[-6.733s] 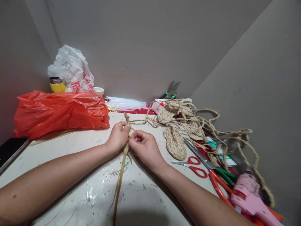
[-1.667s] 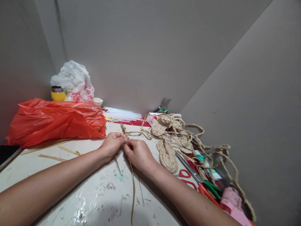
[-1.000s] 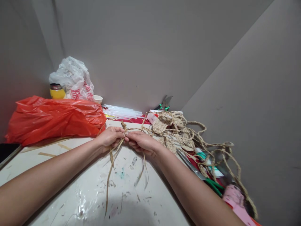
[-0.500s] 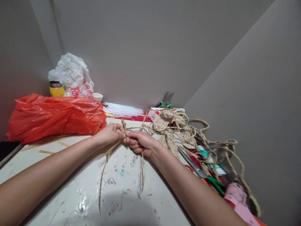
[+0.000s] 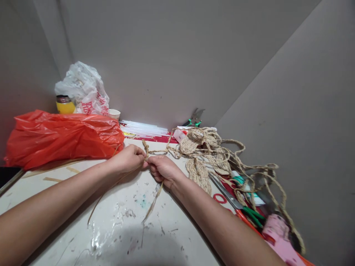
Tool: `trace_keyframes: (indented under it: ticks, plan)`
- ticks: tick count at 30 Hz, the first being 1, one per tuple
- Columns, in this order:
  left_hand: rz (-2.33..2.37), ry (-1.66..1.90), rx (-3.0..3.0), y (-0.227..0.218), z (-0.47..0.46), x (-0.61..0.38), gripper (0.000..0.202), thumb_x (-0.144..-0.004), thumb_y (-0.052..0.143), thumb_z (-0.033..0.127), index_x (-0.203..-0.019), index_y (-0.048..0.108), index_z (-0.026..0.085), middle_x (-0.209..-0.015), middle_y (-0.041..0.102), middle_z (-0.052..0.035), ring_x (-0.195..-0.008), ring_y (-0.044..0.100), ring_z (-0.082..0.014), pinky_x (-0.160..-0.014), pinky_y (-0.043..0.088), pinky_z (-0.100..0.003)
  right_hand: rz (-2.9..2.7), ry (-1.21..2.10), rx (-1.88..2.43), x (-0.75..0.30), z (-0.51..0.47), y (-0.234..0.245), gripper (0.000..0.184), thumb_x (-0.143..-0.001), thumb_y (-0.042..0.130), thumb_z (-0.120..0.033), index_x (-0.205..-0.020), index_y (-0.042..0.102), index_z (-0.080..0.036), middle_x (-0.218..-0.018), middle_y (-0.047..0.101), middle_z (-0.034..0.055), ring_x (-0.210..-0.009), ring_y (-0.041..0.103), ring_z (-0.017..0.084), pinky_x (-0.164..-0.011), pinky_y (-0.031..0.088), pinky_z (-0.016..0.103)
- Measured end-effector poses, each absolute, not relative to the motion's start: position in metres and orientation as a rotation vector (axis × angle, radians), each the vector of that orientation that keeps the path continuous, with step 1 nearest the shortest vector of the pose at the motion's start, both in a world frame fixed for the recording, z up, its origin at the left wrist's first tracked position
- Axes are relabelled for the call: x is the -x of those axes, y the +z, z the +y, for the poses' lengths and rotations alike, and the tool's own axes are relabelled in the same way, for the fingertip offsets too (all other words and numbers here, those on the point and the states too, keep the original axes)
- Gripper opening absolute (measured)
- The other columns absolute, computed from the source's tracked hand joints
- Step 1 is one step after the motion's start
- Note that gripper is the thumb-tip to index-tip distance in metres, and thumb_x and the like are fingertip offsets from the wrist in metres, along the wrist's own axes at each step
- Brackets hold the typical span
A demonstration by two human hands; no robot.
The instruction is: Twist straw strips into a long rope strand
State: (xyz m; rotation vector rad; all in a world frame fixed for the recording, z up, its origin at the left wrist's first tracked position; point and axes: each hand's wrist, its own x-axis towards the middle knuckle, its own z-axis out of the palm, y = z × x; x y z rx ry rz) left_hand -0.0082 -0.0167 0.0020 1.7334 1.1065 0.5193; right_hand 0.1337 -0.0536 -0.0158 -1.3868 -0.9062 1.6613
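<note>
Since half a second ago the loose straw strands [image 5: 152,207] are swinging closer to my arms: one is now trailing under my left forearm, the other is hanging slanted below my right hand [image 5: 163,169]. Both hands are staying at the same place above the surface [image 5: 130,229]. My left hand [image 5: 128,159] is pressing its fingers [image 5: 141,156] together on the near end of the twisted straw cord [image 5: 146,147]. The fingers of my right hand are curling and pinching the same end from the other side, so the fingertips of both hands are touching. The cord is running from this pinch away to the right, to the heap of woven straw soles [image 5: 198,173]. A red plastic bag [image 5: 63,136] is lying near my left hand. Scissors [image 5: 222,198] and a pink glue gun [image 5: 277,233] are lying beside my right forearm.
</note>
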Motion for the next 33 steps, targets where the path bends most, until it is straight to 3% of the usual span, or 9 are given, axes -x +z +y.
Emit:
trace_keyframes:
  ticks: [3, 6, 9, 15, 18, 21, 23, 26, 33]
  plan:
    - [1.170, 0.578, -1.811, 0.000, -0.027, 0.004, 0.015, -0.070, 0.054, 0.018, -0.071, 0.068, 0.016, -0.046, 0.052, 0.0022, -0.043, 0.041, -0.0106, -0.045, 0.026, -0.020, -0.875, 1.705, 1.356, -0.136, -0.053, -0.015, 0.013, -0.068, 0.051, -0.021, -0.057, 0.046, -0.018, -0.035, 0.030, -0.0112, -0.030, 0.013, 0.003, -0.029, 0.008, 0.016]
    - [1.183, 0.710, -1.969, -0.003, -0.039, -0.002, 0.018, -0.073, 0.052, 0.016, -0.083, 0.067, 0.017, -0.063, 0.062, -0.0018, -0.056, 0.052, -0.0140, -0.054, 0.032, -0.021, -0.855, 1.774, 1.313, -0.139, -0.053, -0.014, 0.020, -0.070, 0.051, -0.024, -0.055, 0.038, -0.020, -0.036, 0.028, -0.0117, -0.031, 0.012, 0.003, -0.029, 0.007, 0.015]
    - [1.203, 0.719, -2.047, -0.005, -0.048, -0.006, 0.019, -0.073, 0.048, 0.011, -0.082, 0.064, 0.017, -0.072, 0.064, -0.0054, -0.065, 0.055, -0.0165, -0.060, 0.034, -0.023, -0.860, 1.794, 1.270, -0.140, -0.053, -0.014, 0.024, -0.069, 0.055, -0.025, -0.055, 0.037, -0.020, -0.036, 0.028, -0.0121, -0.031, 0.012, 0.002, -0.030, 0.007, 0.015]
    - [1.162, 0.572, -2.038, 0.007, -0.052, -0.001, 0.030, -0.066, 0.056, 0.014, -0.096, 0.063, 0.017, -0.061, 0.062, -0.0012, -0.051, 0.051, -0.0142, -0.051, 0.031, -0.022, -0.863, 1.805, 1.231, -0.146, -0.053, -0.015, 0.026, -0.064, 0.059, -0.019, -0.052, 0.036, -0.019, -0.036, 0.030, -0.0118, -0.032, 0.012, 0.001, -0.031, 0.007, 0.014]
    - [1.168, 0.420, -2.079, 0.024, -0.044, 0.010, 0.023, -0.065, 0.061, 0.024, -0.086, 0.067, 0.017, -0.055, 0.059, -0.0001, -0.045, 0.048, -0.0130, -0.046, 0.027, -0.022, -0.866, 1.831, 1.204, -0.152, -0.053, -0.012, 0.018, -0.064, 0.062, -0.020, -0.058, 0.046, -0.017, -0.037, 0.029, -0.0124, -0.033, 0.013, 0.001, -0.031, 0.007, 0.014]
    - [1.185, 0.599, -2.098, 0.032, -0.030, 0.017, 0.015, -0.067, 0.059, 0.026, -0.075, 0.066, 0.016, -0.060, 0.060, -0.0014, -0.053, 0.050, -0.0128, -0.050, 0.031, -0.021, -0.881, 1.869, 1.167, -0.156, -0.052, -0.010, 0.013, -0.064, 0.065, -0.021, -0.069, 0.056, -0.012, -0.039, 0.028, -0.0133, -0.034, 0.012, 0.001, -0.032, 0.006, 0.014]
    - [1.167, 0.733, -2.000, 0.025, -0.023, 0.016, 0.014, -0.069, 0.057, 0.025, -0.076, 0.064, 0.015, -0.065, 0.061, -0.0013, -0.057, 0.051, -0.0122, -0.054, 0.034, -0.021, -0.891, 1.899, 1.145, -0.157, -0.051, -0.011, 0.016, -0.064, 0.067, -0.022, -0.072, 0.058, -0.011, -0.039, 0.027, -0.0138, -0.035, 0.011, 0.000, -0.032, 0.006, 0.014]
    - [1.012, 0.585, -1.604, 0.006, -0.020, 0.008, 0.015, -0.074, 0.052, 0.028, -0.077, 0.059, 0.014, -0.060, 0.057, -0.0004, -0.052, 0.048, -0.0104, -0.052, 0.036, -0.022, -0.925, 1.926, 1.130, -0.159, -0.049, -0.014, 0.017, -0.064, 0.068, -0.023, -0.068, 0.055, -0.013, -0.039, 0.028, -0.0137, -0.034, 0.011, 0.000, -0.032, 0.006, 0.014]
    - [0.922, 0.416, -1.384, -0.007, -0.024, 0.004, 0.015, -0.075, 0.050, 0.028, -0.068, 0.053, 0.015, -0.048, 0.037, 0.0069, -0.038, 0.023, -0.0044, -0.040, 0.014, -0.021, -1.045, 1.957, 1.149, -0.165, -0.048, -0.016, 0.022, -0.064, 0.070, -0.028, -0.068, 0.055, -0.013, -0.038, 0.026, -0.0143, -0.035, 0.010, 0.001, -0.033, 0.006, 0.014]
